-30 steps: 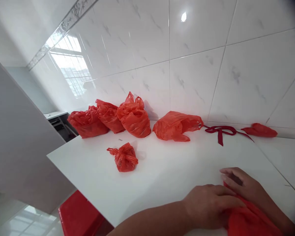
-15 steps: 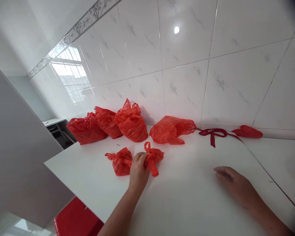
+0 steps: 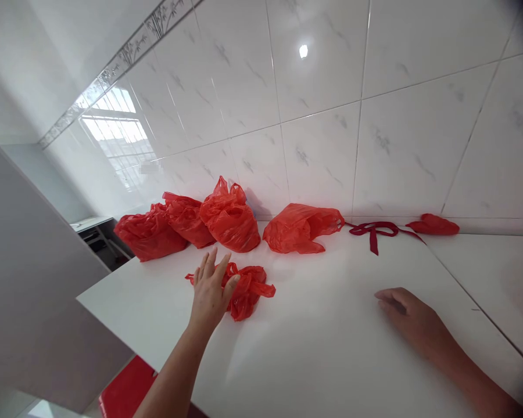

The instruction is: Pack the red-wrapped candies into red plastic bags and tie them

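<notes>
My left hand [image 3: 209, 293] is open, fingers spread, over two small knotted red plastic bags on the white table. To its right one bag [image 3: 246, 299] shows most of its crumpled body and a loose tied end. The other bag is mostly hidden behind the hand; only its knotted tip [image 3: 189, 278] pokes out on the left. I cannot tell whether the fingers touch the plastic. My right hand [image 3: 407, 313] rests at the right side of the table, loosely curled with a gap between thumb and fingers and nothing visible inside.
Along the tiled wall stand three fuller red bags: a wide one [image 3: 150, 235], a middle one [image 3: 189, 220] and a taller one [image 3: 230, 220]. A slack red bag [image 3: 303, 229], a dark red ribbon [image 3: 375, 229] and a small red bundle [image 3: 436, 224] lie farther right. A red stool [image 3: 128, 389] stands below.
My left hand has let go of the right small bag and moved left, its fingers spreading. That bag now lies closer to the other one. The right hand stays put.
</notes>
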`<state>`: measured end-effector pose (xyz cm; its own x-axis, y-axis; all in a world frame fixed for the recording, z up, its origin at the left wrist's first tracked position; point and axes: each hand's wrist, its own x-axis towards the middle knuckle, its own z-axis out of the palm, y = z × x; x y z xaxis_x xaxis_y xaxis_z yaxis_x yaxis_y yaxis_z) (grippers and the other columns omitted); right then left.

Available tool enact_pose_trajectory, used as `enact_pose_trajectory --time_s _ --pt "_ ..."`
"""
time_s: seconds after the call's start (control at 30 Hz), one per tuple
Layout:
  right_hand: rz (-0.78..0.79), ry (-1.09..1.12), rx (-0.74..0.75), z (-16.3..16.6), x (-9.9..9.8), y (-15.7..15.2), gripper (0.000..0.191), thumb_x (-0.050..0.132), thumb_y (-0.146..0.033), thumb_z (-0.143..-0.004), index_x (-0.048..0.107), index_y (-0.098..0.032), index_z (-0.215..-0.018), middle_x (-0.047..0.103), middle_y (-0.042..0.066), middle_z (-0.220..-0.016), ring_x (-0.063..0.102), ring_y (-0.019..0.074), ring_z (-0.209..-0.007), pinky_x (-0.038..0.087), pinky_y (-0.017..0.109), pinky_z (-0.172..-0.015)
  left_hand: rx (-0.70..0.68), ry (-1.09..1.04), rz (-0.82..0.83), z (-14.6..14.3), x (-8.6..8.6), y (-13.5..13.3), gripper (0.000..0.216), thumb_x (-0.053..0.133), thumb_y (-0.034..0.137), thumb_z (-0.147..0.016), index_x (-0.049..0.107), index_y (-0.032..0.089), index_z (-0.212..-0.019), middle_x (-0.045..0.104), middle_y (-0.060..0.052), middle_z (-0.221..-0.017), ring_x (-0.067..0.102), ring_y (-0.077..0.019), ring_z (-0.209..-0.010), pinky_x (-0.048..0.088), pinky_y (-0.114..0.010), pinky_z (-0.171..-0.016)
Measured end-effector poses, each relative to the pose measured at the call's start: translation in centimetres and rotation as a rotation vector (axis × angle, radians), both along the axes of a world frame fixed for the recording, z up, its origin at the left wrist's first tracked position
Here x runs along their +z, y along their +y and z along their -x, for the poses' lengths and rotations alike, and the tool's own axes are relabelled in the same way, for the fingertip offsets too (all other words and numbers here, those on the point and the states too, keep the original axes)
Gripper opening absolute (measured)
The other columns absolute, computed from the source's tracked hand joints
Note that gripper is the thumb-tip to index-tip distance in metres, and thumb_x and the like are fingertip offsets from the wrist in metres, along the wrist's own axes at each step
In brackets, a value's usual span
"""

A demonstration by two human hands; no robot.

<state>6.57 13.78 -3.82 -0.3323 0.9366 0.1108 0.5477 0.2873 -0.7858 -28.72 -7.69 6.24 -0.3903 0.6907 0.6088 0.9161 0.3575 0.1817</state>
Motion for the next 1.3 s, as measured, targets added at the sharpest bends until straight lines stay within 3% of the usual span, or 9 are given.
enact_pose_trajectory --time_s 0.13,0.23,0.43,0.7,0.87,1.0,1.1,1.2,1.3 --pt "-0.012 -0.002 0.005 -0.1 0.1 -0.1 0.029 0.049 -0.044 -0.077 0.061 -0.026 -0.096 0.064 0.003 -0.111 0.061 0.0229 -0.103 0.049 0.035 -0.082 -0.061 -0.062 0.32 0.5 -2.2 1.6 0.057 0.037 0.054 -0.089 0.032 0.034 -0.142 0.02 -0.007 -0.154 0.012 -0.0359 -0.141 0.018 -0.064 -0.105" --pt "-0.008 -0.019 0.008 -0.1 0.0 0.0 0.029 0.049 -0.045 -0.077 0.061 -0.027 -0.096 0.064 0.003 -0.111 0.06 0.0226 -0.103 0.049 0.034 -0.082 0.014 -0.184 0.532 0.8 -4.7 2.1 0.062 0.034 0.058 -0.088 0.023 0.037 -0.145 0.024 -0.006 -0.153 0.017 -0.039 -0.139 0.013 -0.07 -0.102" --pt "-0.074 -0.037 0.016 0.0 -0.6 0.4 0.028 0.05 -0.045 -0.076 0.061 -0.027 -0.094 0.064 0.002 -0.107 0.062 0.0218 -0.096 0.049 0.033 -0.078 0.066 -0.245 0.587 2.3 -5.2 2.5 0.067 0.033 0.062 -0.086 0.015 0.038 -0.146 0.027 -0.005 -0.152 0.022 -0.0419 -0.136 0.014 -0.072 -0.099" --pt "-0.255 0.004 0.03 1.2 0.9 -0.7 0.024 0.043 -0.027 -0.076 0.063 -0.019 -0.086 0.063 0.006 -0.095 0.061 0.0175 -0.092 0.047 0.03 -0.085 0.056 -0.256 0.53 5.1 -5.2 3.0 0.056 0.029 0.046 -0.092 0.028 0.021 -0.143 0.047 -0.011 -0.14 0.034 -0.0333 -0.132 0.01 -0.066 -0.104" --pt "-0.361 -0.301 -0.017 1.7 0.6 -0.9 0.036 0.044 -0.025 -0.081 0.064 -0.016 -0.111 0.055 0.011 -0.123 0.05 0.0215 -0.116 0.036 0.033 -0.102 0.02 -0.158 0.474 7.1 -5.3 3.0 0.05 0.021 0.037 -0.094 0.035 0.015 -0.137 0.048 -0.012 -0.138 0.038 -0.0284 -0.13 0.021 -0.055 -0.105" --pt "-0.341 -0.535 -0.005 2.4 0.9 -1.6 0.048 0.035 -0.034 -0.091 0.048 -0.018 -0.134 0.035 0.013 -0.145 0.029 0.0263 -0.136 0.022 0.042 -0.11 0.041 -0.099 0.312 8.3 -5.6 3.1 0.044 0.03 0.032 -0.087 0.043 0.016 -0.127 0.043 -0.01 -0.14 0.038 -0.0254 -0.129 0.032 -0.042 -0.104" --pt "-0.259 -0.6 0.016 2.8 1.4 -1.9 0.055 0.03 -0.044 -0.092 0.036 -0.021 -0.142 0.023 0.011 -0.152 0.019 0.026 -0.14 0.015 0.044 -0.112 -0.042 0.006 0.098 6.6 -4.6 3.2 0.046 0.036 0.033 -0.084 0.041 0.02 -0.128 0.034 -0.009 -0.146 0.03 -0.027 -0.134 0.026 -0.047 -0.109" --pt "-0.202 -0.621 0.028 3.0 1.8 -1.9 0.059 0.026 -0.049 -0.093 0.028 -0.023 -0.145 0.014 0.008 -0.155 0.011 0.0243 -0.142 0.01 0.043 -0.113 -0.211 0.048 -0.126 2.2 -3.0 3.5 0.043 0.042 0.037 -0.086 0.041 0.025 -0.127 0.025 -0.005 -0.151 0.024 -0.027 -0.138 0.024 -0.05 -0.11" --pt "-0.189 -0.635 0.03 2.9 1.9 -1.9 0.06 0.023 -0.05 -0.093 0.027 -0.023 -0.146 0.013 0.009 -0.155 0.009 0.0245 -0.142 0.009 0.043 -0.113 -0.438 0.086 -0.12 -2.8 -2.8 4.9 0.038 0.047 0.035 -0.086 0.046 0.028 -0.123 0.02 -0.001 -0.153 0.022 -0.0252 -0.139 0.025 -0.047 -0.111"
